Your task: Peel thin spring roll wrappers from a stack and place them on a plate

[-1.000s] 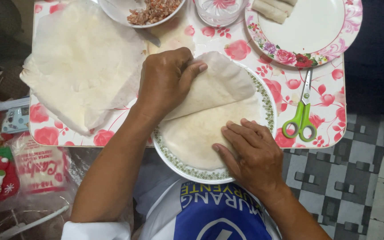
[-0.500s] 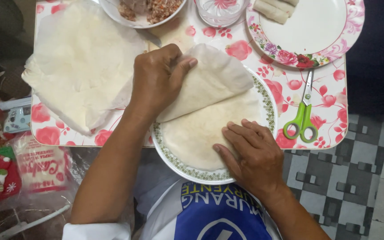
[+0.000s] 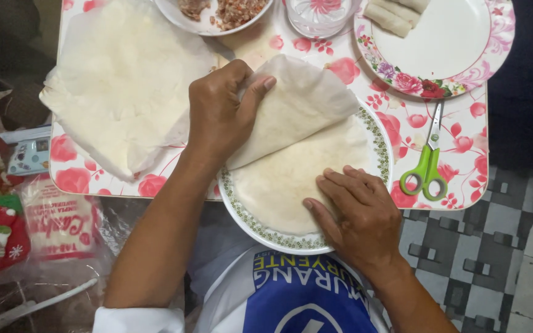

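Pinching the folded-over edge of the thin wrapper [image 3: 297, 117] between thumb and closed fingers, the left hand [image 3: 220, 114] lifts it above the green-rimmed plate [image 3: 242, 209], while the right hand [image 3: 359, 216] presses flat, fingers spread, on the wrapper's near half, green scissors [image 3: 425, 166] lying just beside.

Bare forearms, white rolled sleeve [image 3: 137, 319], blue-and-white lettered shirt [image 3: 297, 296].

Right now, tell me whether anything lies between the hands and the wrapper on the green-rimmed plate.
Nothing visible does. The left hand already grips the folded-up edge of the top wrapper, and the right hand presses flat on the wrapper still lying on the plate. The scissors lie off to the side, clear of both.
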